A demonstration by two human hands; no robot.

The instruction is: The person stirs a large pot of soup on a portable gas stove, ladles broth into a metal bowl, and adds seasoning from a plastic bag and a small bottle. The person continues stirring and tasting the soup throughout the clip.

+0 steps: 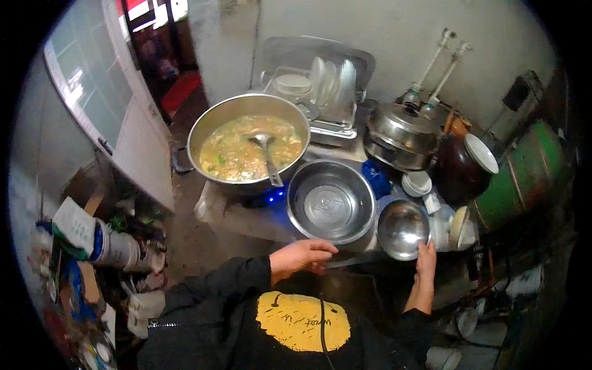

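Observation:
My right hand [425,261] grips the rim of a small stainless steel bowl [400,226] at its near right side. The bowl's shiny inside faces up. My left hand [303,258] hovers just in front of a larger stainless steel basin [326,206], its fingers loosely bent and holding nothing visible. That basin has only a wet-looking shine inside. Behind it to the left stands a big metal pot [249,99] of yellowish soup [226,148] with bits of green. A metal ladle [268,159] rests in the soup, its handle leaning over the near rim.
White plates [330,81] stand in a rack behind the pot. A lidded steel pot [402,134], a small white bowl [417,183] and a dark brown jar [462,171] with a white lid line the right side. Blue lights glow under the soup pot. A door [108,101] stands ajar at left.

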